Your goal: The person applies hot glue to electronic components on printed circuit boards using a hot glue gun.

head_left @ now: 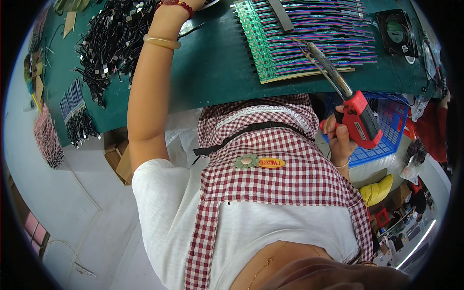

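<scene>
My right hand (pixel 341 140) is closed round the handle of a red and black soldering gun (pixel 358 118). Its metal barrel points up and to the left, with the tip over the right part of a panel of green circuit boards (pixel 256 41). Rows of thin coloured wires (pixel 328 46) run rightward from that panel, and a dark grey bar (pixel 280 14) lies across them. My left hand (pixel 193 4) reaches to the far edge of the picture, near a big heap of black cables (pixel 113 41). Its fingers are cut off from view.
The green table (pixel 217 72) carries a black fan (pixel 396 31) at the far right. Bundles of wires (pixel 77 113) hang over its left edge. A blue plastic basket (pixel 386 145) stands below the right side, and a cardboard box (pixel 118 162) sits under the left.
</scene>
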A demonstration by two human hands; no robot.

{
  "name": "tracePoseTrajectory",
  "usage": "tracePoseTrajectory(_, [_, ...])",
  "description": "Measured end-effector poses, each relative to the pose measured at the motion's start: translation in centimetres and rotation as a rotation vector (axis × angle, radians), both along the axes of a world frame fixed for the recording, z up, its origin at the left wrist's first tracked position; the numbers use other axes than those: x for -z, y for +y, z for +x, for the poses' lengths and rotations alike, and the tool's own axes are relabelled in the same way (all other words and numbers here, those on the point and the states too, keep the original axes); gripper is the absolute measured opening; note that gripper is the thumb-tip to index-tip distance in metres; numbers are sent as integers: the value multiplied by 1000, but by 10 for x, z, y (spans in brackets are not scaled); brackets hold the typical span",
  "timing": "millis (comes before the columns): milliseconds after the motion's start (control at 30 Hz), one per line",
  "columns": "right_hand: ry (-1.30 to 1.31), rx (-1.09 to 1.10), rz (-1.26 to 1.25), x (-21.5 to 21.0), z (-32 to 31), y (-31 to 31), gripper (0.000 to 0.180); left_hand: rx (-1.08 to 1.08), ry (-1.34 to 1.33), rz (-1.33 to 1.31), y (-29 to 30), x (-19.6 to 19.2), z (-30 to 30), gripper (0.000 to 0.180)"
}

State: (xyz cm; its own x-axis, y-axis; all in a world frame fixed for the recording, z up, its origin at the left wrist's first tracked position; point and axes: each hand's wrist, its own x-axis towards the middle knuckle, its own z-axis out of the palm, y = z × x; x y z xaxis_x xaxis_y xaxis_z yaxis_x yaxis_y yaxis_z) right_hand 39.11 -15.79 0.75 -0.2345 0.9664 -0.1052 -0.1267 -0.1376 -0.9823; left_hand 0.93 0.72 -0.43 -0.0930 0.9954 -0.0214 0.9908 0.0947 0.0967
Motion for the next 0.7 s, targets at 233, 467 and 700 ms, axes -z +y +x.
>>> tracePoseTrajectory(233, [72,3,36,-2,-7,9,46,124,-147,378,-15,-13,-8,10])
tracePoseTrajectory(467, [284,25,0,-16,-45,28,36,80,-1104,9,-80,-37,31,13])
tracePoseTrajectory(700, [89,-164,-123,-30,-86,35,41,196,-1156,96,-158,-54,121,15])
